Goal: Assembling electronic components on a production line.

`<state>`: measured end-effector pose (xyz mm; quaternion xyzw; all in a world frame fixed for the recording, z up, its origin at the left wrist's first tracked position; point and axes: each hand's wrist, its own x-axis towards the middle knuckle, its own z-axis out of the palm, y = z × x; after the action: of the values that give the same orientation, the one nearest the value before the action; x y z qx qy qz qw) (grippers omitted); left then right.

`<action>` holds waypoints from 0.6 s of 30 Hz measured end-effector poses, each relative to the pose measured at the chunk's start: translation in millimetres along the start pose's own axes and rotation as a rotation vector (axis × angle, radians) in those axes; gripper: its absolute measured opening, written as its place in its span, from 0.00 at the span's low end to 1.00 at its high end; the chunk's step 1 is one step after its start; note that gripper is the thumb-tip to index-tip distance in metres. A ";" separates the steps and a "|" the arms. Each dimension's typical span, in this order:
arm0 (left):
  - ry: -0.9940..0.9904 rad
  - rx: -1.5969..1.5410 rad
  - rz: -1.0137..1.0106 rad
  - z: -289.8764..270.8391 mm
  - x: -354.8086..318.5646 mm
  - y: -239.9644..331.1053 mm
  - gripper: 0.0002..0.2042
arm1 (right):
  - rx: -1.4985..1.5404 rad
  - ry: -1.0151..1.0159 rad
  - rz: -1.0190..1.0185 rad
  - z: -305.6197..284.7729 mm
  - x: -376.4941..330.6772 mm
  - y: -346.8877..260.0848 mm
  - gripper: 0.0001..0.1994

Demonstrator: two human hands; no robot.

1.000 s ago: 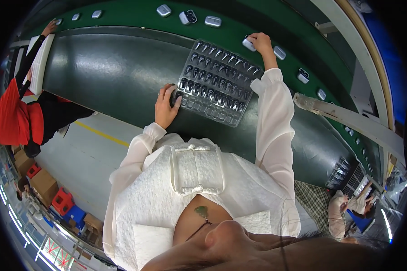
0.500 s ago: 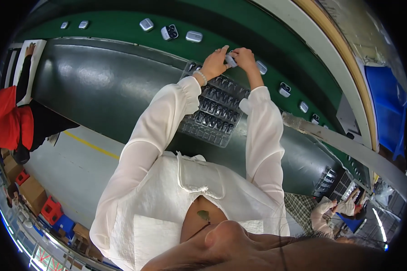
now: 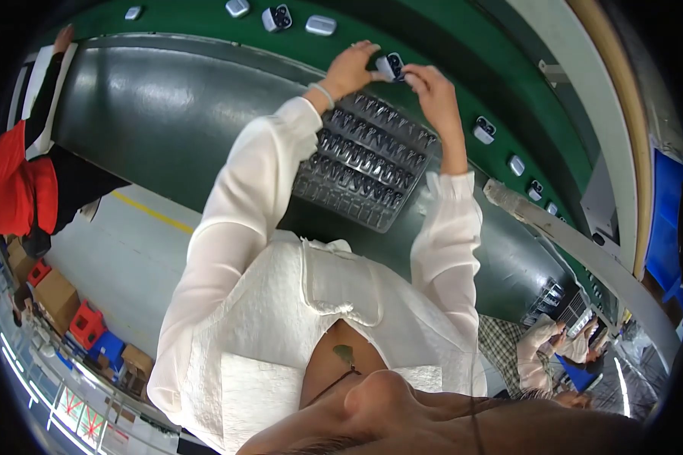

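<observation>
Over the green belt, a silver earbud charging case [image 3: 391, 66] is open, its dark inside showing. My left hand [image 3: 349, 70] grips its left side, with the thumb at the lower edge. My right hand [image 3: 435, 87] is closed, thumb and fingers together at the case's right edge; anything small between the fingertips is hidden. Just below the hands, a clear plastic tray [image 3: 368, 161] lies on the dark green worktop. Rows of dark earbuds fill most of it, and the row nearest me has bare pockets.
More cases lie along the green belt [image 3: 182, 19]: a closed one [image 3: 321, 26] and an open one [image 3: 277, 18] to the left, another open one [image 3: 484, 130] to the right. A grey bar [image 3: 554, 224] crosses at right. A person in red [image 3: 23, 178] is at far left.
The case between my hands was shut and now stands open. My right hand has moved to its right edge. The view has shifted, so the belt and its cases appear higher.
</observation>
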<state>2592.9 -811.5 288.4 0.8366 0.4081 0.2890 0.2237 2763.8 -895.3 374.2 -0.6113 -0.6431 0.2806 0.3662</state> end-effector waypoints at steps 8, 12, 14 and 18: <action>-0.116 -0.359 -0.414 -92.4 -82.0 -0.4 0.18 | 0.050 -0.497 -0.211 86.2 -121.9 -55.5 0.09; 0.025 -0.508 -0.521 -110.8 -146.8 3.2 0.15 | -0.013 -0.481 -0.308 115.1 -132.8 -62.0 0.11; 0.066 -0.522 -0.550 -116.0 -167.6 5.6 0.15 | -0.002 -0.440 -0.331 123.7 -135.5 -64.8 0.12; 0.031 -0.513 -0.651 -119.2 -192.1 9.5 0.15 | -0.200 -0.403 -0.335 132.0 -137.6 -65.5 0.10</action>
<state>2422.6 -956.4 323.8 0.5765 0.5696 0.3080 0.4984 2616.1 -1026.5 333.8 -0.4615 -0.8194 0.2671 0.2103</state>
